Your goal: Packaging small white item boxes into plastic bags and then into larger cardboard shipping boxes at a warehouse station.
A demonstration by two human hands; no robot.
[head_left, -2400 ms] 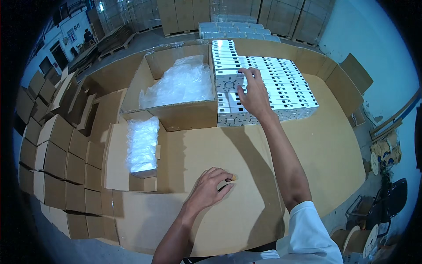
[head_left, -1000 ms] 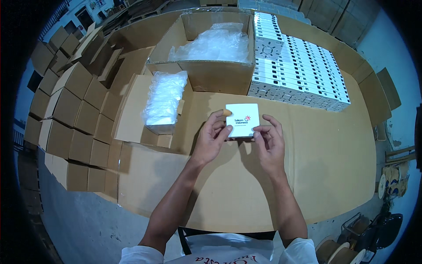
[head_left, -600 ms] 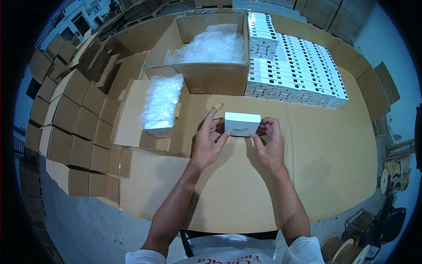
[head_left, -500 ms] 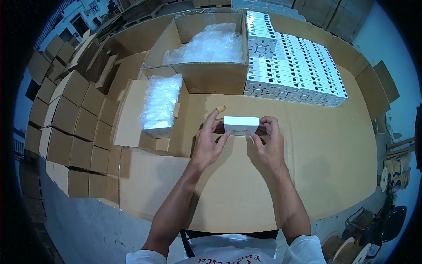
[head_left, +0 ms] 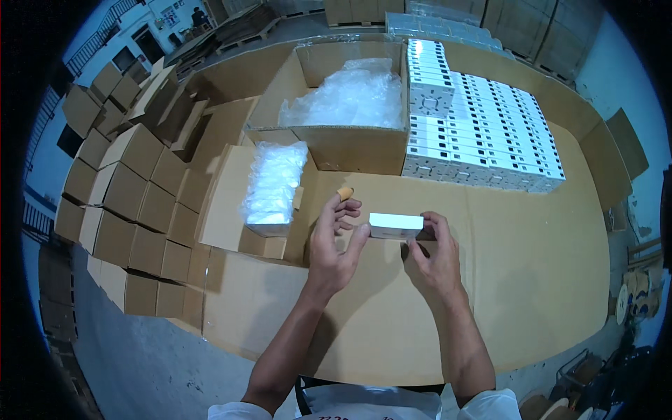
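A small white box (head_left: 396, 225) is held above the cardboard surface (head_left: 392, 315) in front of me. My right hand (head_left: 439, 257) grips its right end between thumb and fingers. At the box's left end, my left hand (head_left: 332, 253) has its fingers spread, with the thumb tip very close to the box; whether it touches I cannot tell. An orange cover (head_left: 345, 193) sits on one fingertip of the left hand. Left of that hand, a row of bubble-wrapped items (head_left: 274, 185) stands in an open carton (head_left: 222, 203).
Behind my hands stands a larger open carton (head_left: 357, 150) containing clear plastic wrap (head_left: 353, 94). To its right, many white boxes (head_left: 483, 164) are packed in rows, with a taller stack (head_left: 430, 98) on top. Several brown cartons (head_left: 119, 238) are piled at the left edge.
My left hand has opened away from the white box, leaving it in my right hand. The view has tilted, so the scene sits lower and slightly right.
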